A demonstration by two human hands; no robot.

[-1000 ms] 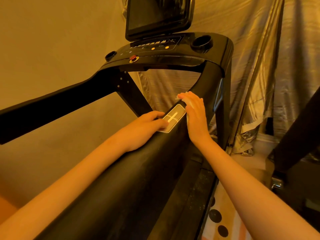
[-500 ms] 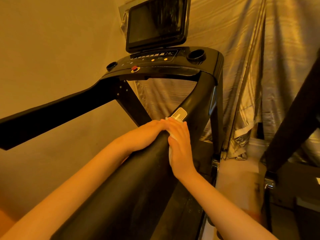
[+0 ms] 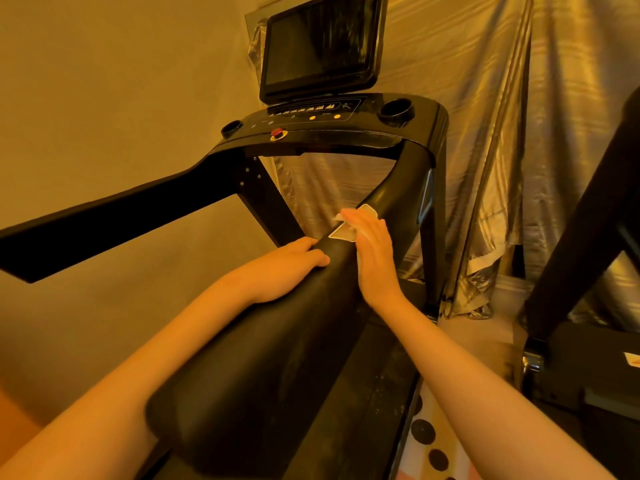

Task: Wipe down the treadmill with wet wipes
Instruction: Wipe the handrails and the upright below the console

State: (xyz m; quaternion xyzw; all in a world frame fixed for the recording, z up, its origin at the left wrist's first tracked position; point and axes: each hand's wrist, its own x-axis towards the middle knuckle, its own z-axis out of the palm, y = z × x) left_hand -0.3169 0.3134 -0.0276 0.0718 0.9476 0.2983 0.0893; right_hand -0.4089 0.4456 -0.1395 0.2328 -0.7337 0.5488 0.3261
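Note:
The black treadmill has its right handrail [image 3: 277, 358] running from the bottom centre up to the console [image 3: 346, 133]. My right hand [image 3: 375, 258] lies flat on the rail's outer side, fingers straight, pressing a white wet wipe [image 3: 340, 216] against it. The wipe peeks out at the fingertips, over the silver sensor plate [image 3: 369, 211]. My left hand [image 3: 291, 265] rests palm down on the rail's inner side just below that plate, thumb on top, holding nothing.
The left handrail [image 3: 121, 220] stretches out to the left. A dark screen [image 3: 322, 46] stands over the console, which has a red stop button [image 3: 276, 132] and cup holders. A shiny curtain [image 3: 485, 150] hangs behind. Another dark machine frame [image 3: 581, 237] stands at the right.
My right hand slid the wipe down the rail below the sensor plate, then back up onto it. My left hand moved off the plate, a little lower. The view tilted upward.

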